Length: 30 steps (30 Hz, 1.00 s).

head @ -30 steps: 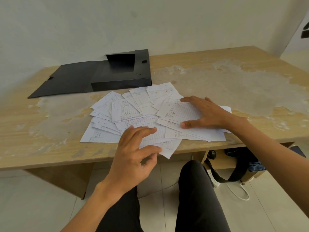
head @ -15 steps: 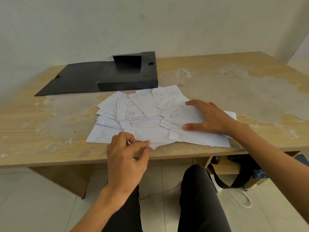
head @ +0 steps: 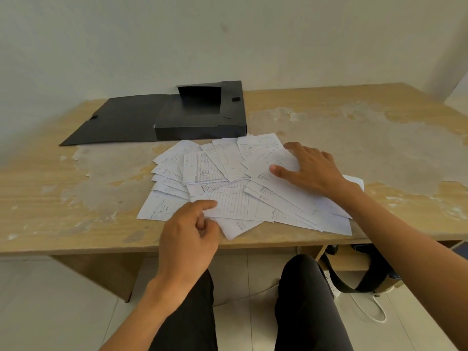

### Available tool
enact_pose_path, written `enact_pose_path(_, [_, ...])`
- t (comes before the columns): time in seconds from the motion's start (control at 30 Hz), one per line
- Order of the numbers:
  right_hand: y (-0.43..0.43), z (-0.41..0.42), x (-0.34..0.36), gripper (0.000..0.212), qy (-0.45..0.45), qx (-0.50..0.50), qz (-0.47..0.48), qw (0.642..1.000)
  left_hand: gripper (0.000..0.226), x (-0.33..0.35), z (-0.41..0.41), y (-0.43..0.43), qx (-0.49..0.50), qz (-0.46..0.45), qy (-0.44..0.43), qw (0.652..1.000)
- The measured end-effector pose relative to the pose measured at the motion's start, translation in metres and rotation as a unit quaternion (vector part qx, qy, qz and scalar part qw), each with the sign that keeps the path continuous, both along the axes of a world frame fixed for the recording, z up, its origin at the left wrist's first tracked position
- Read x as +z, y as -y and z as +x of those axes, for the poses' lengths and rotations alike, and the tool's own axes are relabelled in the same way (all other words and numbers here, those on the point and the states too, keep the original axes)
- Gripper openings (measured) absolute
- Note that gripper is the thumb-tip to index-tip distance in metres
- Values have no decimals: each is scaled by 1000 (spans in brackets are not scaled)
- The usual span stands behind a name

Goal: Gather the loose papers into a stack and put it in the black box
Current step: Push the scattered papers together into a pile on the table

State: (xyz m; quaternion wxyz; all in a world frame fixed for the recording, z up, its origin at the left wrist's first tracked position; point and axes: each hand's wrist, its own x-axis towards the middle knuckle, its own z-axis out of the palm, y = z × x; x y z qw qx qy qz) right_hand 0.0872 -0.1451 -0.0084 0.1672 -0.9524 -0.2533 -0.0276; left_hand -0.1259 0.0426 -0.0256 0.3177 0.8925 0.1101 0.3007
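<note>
— Where are the loose papers [head: 228, 188]?

— Fanned out on the wooden desk [head: 63, 198], just in front of the open black box [head: 202, 115].

— Your hands?

— My right hand [head: 311, 171] lies flat, fingers spread, pressing the right sheets. My left hand [head: 190, 231] pinches a sheet's near edge, thumb on top.

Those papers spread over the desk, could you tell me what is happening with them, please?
A seated person is gathering the loose papers fanned out on the wooden desk. The right hand lies flat on the sheets at the right side, while the left hand pinches the near edge of a lined sheet at the front. Nothing is stacked yet. The black box sits open behind the papers, lid flap laid out to its left, with no papers visible inside.
</note>
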Motion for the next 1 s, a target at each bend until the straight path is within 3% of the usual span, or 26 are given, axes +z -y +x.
enact_pose_path(0.1, [-14, 4, -3, 81, -8, 3, -4, 1000, 32, 8, 3, -13, 90, 43, 8, 995])
enact_pose_path(0.2, [-21, 4, -6, 80, -3, 21, 4, 1000, 55, 11, 18, -39, 158, 54, -76, 983])
enact_pose_path(0.33, [-23, 2, -9, 79, 7, 62, 21, 998, 103, 12, 33, -51, 95, 52, -242, 964])
enact_pose_path(0.4, [-23, 2, -9, 79, 10, 70, 21, 997, 112, 10, 35, -49, 83, 81, -257, 959])
enact_pose_path(0.5, [-25, 1, -10, 85, 20, 48, 16, 999, 118, 12, 36, -52, 97, 112, -230, 962])
enact_pose_path(0.7, [-35, 4, -8, 86, 17, 50, -3, 999, 127, 19, 53, -66, 50, 168, -273, 946])
enact_pose_path(0.87, [-40, 6, -10, 92, 8, 89, 2, 996, 114, 18, 58, -64, -6, 62, -246, 967])
enact_pose_path(1.0, [-41, 7, -11, 96, 9, 75, 10, 997, 104, 9, 55, -64, 0, 48, -181, 982])
